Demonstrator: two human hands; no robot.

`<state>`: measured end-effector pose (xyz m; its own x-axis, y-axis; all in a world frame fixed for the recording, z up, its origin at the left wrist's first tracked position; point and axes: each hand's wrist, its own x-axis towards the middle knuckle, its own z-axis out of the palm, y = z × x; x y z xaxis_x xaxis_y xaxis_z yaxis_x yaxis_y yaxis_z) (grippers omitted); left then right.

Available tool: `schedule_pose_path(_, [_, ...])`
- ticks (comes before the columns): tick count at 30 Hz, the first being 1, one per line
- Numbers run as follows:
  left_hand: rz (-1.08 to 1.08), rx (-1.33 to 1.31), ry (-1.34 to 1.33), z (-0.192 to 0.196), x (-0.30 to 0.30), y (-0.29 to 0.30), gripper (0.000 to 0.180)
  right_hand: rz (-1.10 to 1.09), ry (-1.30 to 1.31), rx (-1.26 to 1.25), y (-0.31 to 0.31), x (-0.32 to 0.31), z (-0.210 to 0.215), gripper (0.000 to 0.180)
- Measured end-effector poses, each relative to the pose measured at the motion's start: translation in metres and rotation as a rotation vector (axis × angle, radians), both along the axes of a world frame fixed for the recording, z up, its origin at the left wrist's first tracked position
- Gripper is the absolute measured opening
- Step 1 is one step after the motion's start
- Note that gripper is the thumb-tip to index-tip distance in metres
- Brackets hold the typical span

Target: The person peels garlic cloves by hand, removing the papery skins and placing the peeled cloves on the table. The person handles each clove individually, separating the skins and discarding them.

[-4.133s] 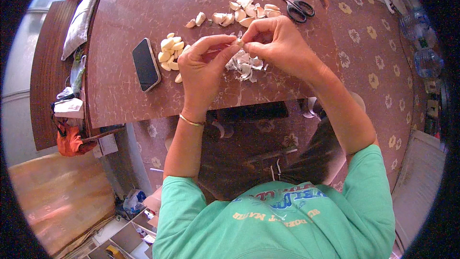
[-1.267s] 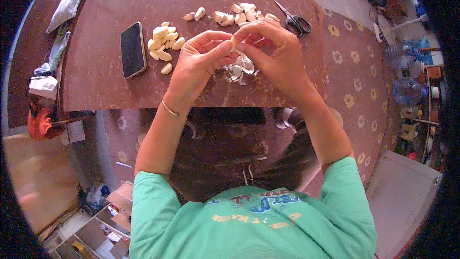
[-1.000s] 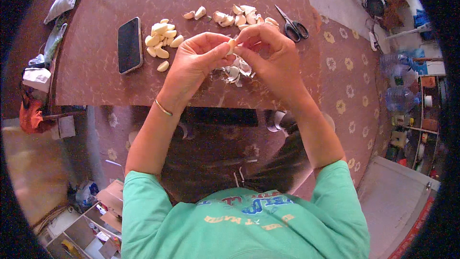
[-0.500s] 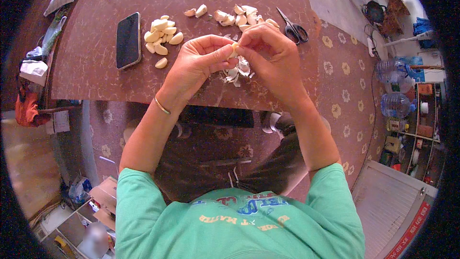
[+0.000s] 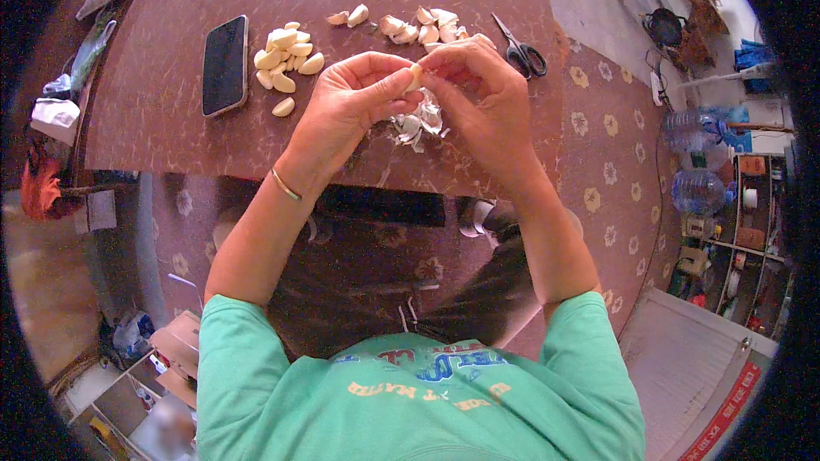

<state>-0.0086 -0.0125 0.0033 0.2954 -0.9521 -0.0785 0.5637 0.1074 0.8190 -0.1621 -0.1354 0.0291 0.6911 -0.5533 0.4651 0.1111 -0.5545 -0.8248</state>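
Between the thumb and fingers of my left hand (image 5: 354, 98) is a pale garlic clove (image 5: 415, 78), gripped in a pinch. My right hand (image 5: 483, 94) closes its fingertips on the clove's other side, the two hands meeting over the table. Below them lies a small heap of papery garlic skins (image 5: 417, 125), partly hidden by the hands. Left of my left hand is a pile of smooth, peeled cloves (image 5: 284, 55). Unpeeled cloves (image 5: 427, 27) lie beyond my hands, some hidden behind the right one, and two more cloves (image 5: 348, 16) sit slightly apart.
A black phone (image 5: 225, 66) lies left of the peeled cloves. Scissors (image 5: 520, 49) with dark handles rest near the right edge of the reddish-brown table (image 5: 162, 128). Large water bottles (image 5: 699, 190) and a shelf (image 5: 752, 239) stand off to the right.
My hands keep their place over the skins, with the fingers shifting slightly around the clove. The whole view has moved a little; the things on the table lie as before.
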Motion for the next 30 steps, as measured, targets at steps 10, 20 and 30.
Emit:
schedule_pose_path(10, [0.156,0.002,0.044,-0.004,0.007,-0.001,0.021,0.023,0.053,-0.05,0.007,0.002,0.004,0.008])
schedule_pose_path(20, [0.094,-0.01,0.068,-0.003,0.011,0.002,0.022,-0.091,0.164,0.098,0.008,0.001,0.003,0.005])
schedule_pose_path(30, [0.178,0.026,-0.38,0.004,-0.001,0.0,0.021,-0.11,0.171,0.003,0.005,0.003,0.002,0.011])
